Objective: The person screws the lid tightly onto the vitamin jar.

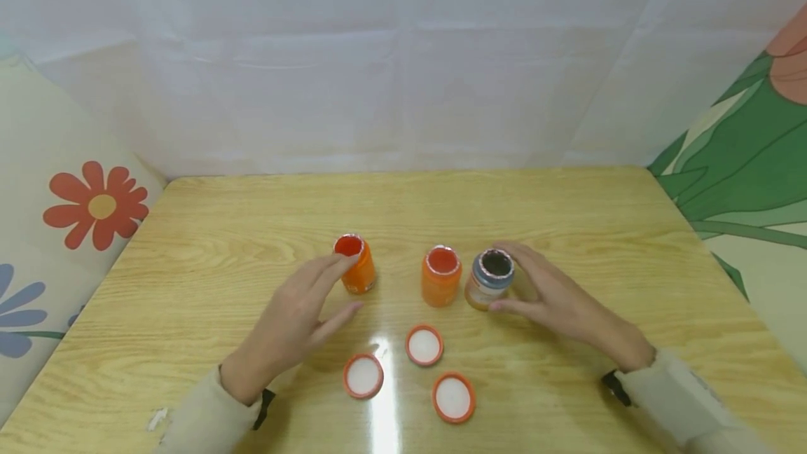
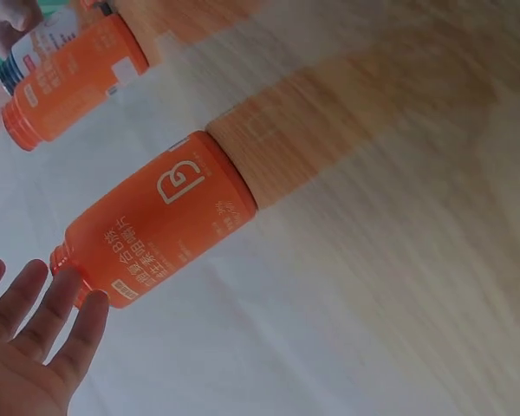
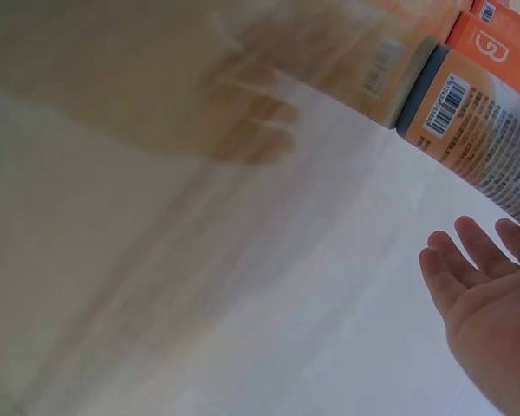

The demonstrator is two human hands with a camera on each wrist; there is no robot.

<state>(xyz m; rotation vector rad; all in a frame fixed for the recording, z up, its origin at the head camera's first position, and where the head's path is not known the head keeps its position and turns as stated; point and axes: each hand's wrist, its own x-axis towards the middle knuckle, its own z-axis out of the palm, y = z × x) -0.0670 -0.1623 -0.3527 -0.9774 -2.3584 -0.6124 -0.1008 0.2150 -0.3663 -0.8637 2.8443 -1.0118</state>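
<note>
Three uncapped bottles stand upright on the table. My left hand is beside the leftmost orange bottle, its spread fingers at the bottle's neck; in the left wrist view the fingertips overlap the rim, and I cannot tell whether they touch. A second orange bottle stands in the middle. Right of it is a bottle with a dark blue neck and a printed label. Around that bottle's right side my right hand lies with thumb and fingers apart; the right wrist view shows loosely extended fingers near it.
Three orange-rimmed caps with white insides, a left one, a middle one and a right one, lie on the wooden table in front of the bottles. A white sheet hangs behind the table.
</note>
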